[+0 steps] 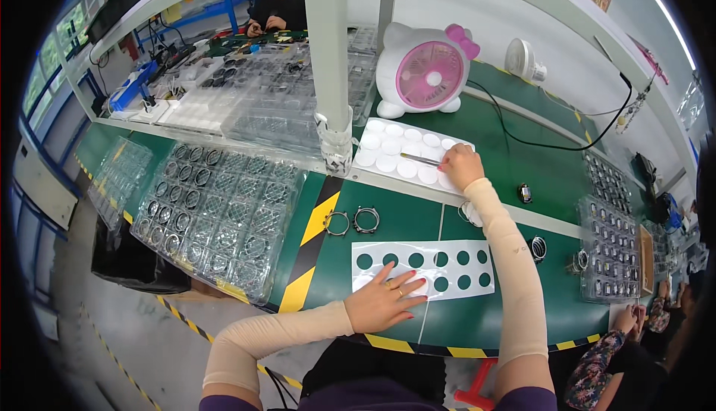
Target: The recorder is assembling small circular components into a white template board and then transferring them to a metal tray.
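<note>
My left hand (382,299) lies with spread fingers on the near left part of a white sheet with rows of round holes (473,270). Farther off, my right hand (464,166) pinches a pair of slim tweezers (419,159), its tips pointing left. The tweezers are over a white sheet of round white discs (365,159), some hidden by my hand. Beside my right forearm lies a loose white round piece (470,215), partly covered. Two metal rings with lugs, like watch cases, sit left of the holed sheet: one ring (347,224) and another ring (377,221).
A clear tray of metal rings (246,251) stands at left, beyond yellow-black tape (300,292). A white post (328,53) and a pink-white fan (429,75) rise behind. More filled trays (605,251) are at right. Co-workers sit at far left and lower right.
</note>
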`<control>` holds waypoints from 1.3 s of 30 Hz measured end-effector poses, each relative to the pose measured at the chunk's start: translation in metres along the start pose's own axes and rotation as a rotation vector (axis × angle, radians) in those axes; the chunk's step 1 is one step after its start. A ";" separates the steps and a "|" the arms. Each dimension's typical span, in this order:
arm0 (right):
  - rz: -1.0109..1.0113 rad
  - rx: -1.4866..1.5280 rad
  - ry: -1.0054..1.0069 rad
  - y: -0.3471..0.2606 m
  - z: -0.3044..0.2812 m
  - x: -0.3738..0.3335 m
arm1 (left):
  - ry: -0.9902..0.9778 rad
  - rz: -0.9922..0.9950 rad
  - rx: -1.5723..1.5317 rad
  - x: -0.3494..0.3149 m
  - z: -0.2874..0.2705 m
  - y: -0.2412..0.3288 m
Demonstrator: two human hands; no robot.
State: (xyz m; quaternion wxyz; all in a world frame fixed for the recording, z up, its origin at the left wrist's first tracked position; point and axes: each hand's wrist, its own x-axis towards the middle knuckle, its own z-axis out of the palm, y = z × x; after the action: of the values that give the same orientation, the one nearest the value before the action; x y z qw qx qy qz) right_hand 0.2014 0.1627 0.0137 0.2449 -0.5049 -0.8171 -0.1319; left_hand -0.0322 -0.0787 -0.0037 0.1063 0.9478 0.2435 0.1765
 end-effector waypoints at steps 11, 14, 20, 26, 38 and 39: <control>0.104 0.164 -0.266 0.023 0.009 0.020 | -0.024 -0.028 -0.015 0.004 -0.005 0.003; 0.122 0.131 -0.214 0.032 0.009 0.024 | -0.018 -0.026 -0.026 0.005 -0.004 0.002; 0.059 0.045 -0.114 0.059 0.012 0.033 | -0.037 -0.028 -0.046 0.006 -0.005 0.003; -0.051 0.076 0.037 0.045 0.006 0.027 | -0.046 -0.028 -0.060 0.005 -0.006 0.002; -0.136 0.241 -0.241 -0.005 0.007 0.004 | -0.069 -0.039 -0.058 0.006 -0.009 -0.003; -0.128 0.288 -0.313 0.000 0.007 0.007 | -0.059 -0.034 -0.061 0.006 -0.009 -0.003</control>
State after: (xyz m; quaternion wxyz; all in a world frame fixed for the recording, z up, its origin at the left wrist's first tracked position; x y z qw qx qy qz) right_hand 0.1970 0.1709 0.0113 0.1759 -0.4263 -0.8859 0.0509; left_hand -0.0319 -0.0715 0.0058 0.1455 0.9446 0.2507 0.1540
